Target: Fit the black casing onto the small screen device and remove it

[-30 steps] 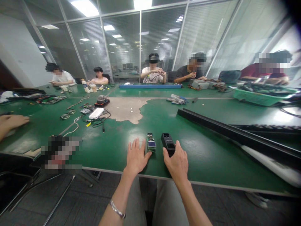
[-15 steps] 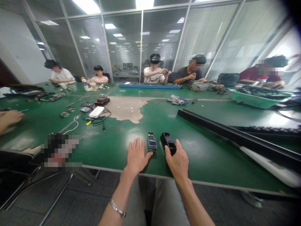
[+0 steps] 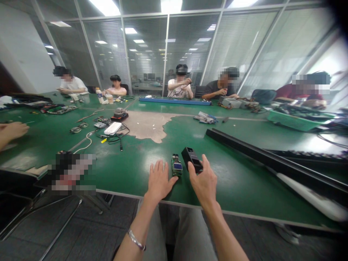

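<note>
My left hand (image 3: 158, 179) lies flat on the green table with its fingers spread. Its thumb tip is beside the near end of a small green circuit board (image 3: 177, 167) that carries a little blue screen. To the right of the board, my right hand (image 3: 204, 180) grips a black plastic casing (image 3: 191, 156) at its near end, thumb on the left and fingers on the right. The casing is slightly tilted, with cut-outs in its top face; its near end is partly hidden by the hand.
Long black rails (image 3: 244, 148) lie at the right, beside a white elongated part (image 3: 307, 195). A white adapter (image 3: 112, 128) with cables is at the left, beyond my left hand. A green basket (image 3: 293, 121) stands far right. Several people sit opposite; another person's hand (image 3: 13, 133) is far left.
My right hand has turned and tilted the black casing, its far end shifting left and upward toward the circuit board. My left hand has stayed in place; the view moved slightly.
</note>
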Motion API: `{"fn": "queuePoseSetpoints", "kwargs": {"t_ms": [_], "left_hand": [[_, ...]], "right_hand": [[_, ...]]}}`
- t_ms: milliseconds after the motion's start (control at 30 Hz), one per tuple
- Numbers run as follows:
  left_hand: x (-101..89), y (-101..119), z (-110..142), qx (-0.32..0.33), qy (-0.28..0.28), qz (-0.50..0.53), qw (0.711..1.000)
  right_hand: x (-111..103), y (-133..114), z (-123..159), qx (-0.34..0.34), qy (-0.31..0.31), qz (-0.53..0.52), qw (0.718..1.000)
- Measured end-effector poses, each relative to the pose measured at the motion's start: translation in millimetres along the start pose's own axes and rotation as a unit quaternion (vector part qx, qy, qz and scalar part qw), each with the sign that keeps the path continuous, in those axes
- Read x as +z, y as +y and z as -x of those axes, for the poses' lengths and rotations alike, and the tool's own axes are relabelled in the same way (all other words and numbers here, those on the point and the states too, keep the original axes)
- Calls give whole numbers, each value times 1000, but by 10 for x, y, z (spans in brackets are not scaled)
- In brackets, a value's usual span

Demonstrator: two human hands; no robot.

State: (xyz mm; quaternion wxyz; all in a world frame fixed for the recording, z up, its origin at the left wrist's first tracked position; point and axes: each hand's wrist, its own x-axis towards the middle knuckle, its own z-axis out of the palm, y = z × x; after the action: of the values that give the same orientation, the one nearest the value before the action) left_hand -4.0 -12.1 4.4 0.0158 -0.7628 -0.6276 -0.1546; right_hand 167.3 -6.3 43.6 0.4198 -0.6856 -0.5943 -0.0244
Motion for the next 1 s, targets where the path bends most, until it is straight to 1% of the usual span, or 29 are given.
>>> {"fn": "queuePoseSetpoints", "kwargs": {"t_ms": [167,400,567,767,1000], "left_hand": [[-19,1,2,0,-3,0,1000],[-24,-5,9,3,-11,-7,1000],[-32,-13,14,7,-8,-4,1000],[-55,0,12,-1,-11,-5,1000],[-68,6,12,5,-11,-12,1000]], "right_hand": [[58,-196,-6,-32,-4,-14,999],[137,-403,91,-65,-22,22,997],[179,-461,159,-66,-31,42,996],[181,-517,173,-76,-41,60,994],[216,-528,253,-57,-58,77,994]]}}
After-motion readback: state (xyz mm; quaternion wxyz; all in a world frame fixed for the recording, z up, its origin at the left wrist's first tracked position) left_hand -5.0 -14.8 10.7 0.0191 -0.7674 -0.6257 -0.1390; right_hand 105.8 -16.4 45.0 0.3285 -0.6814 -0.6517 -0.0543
